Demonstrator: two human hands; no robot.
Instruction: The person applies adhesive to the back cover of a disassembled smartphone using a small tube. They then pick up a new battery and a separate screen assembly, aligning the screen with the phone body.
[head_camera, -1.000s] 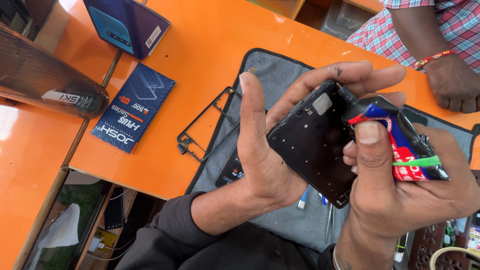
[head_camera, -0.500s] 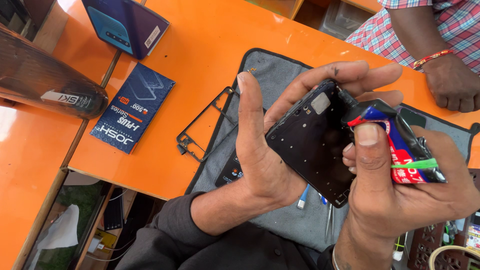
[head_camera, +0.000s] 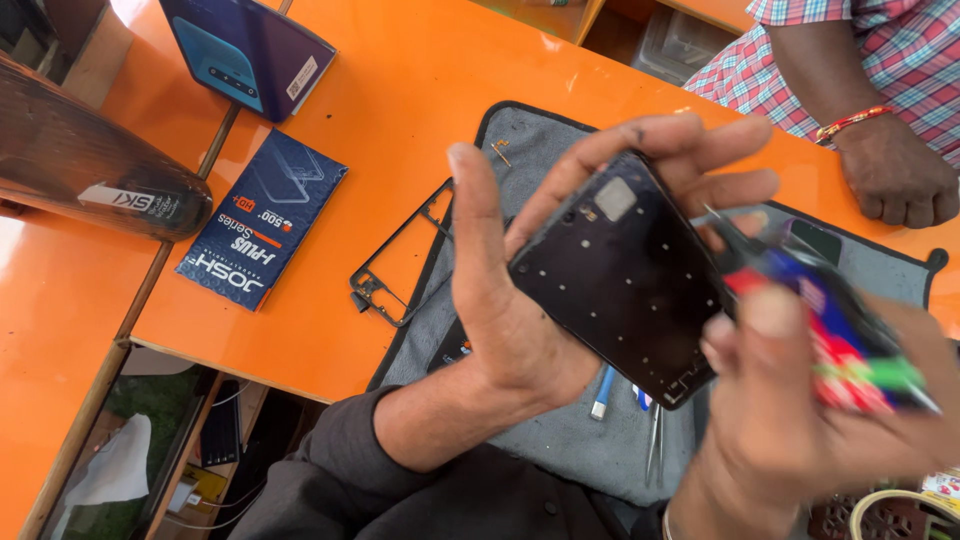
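Observation:
My left hand (head_camera: 520, 300) grips a black phone housing (head_camera: 625, 275) from its left edge, inner side up, fingers curled over its top and thumb raised. My right hand (head_camera: 800, 410) is closed around a small red, blue and green tube (head_camera: 830, 335), blurred, whose metal tip sits near the housing's upper right edge. Both hands hover above a grey work mat (head_camera: 550, 130) on the orange table (head_camera: 400, 90).
A black phone frame (head_camera: 400, 265) lies half off the mat's left edge. A blue packet (head_camera: 262, 220), a purple box (head_camera: 245, 50) and a dark curved object (head_camera: 90, 170) lie to the left. Tweezers (head_camera: 653, 445) rest on the mat. Another person's hand (head_camera: 890, 175) rests at top right.
My right hand with the tube has shifted right and down slightly, and the tube's tip now points at the housing's upper right edge. My left hand keeps its grip.

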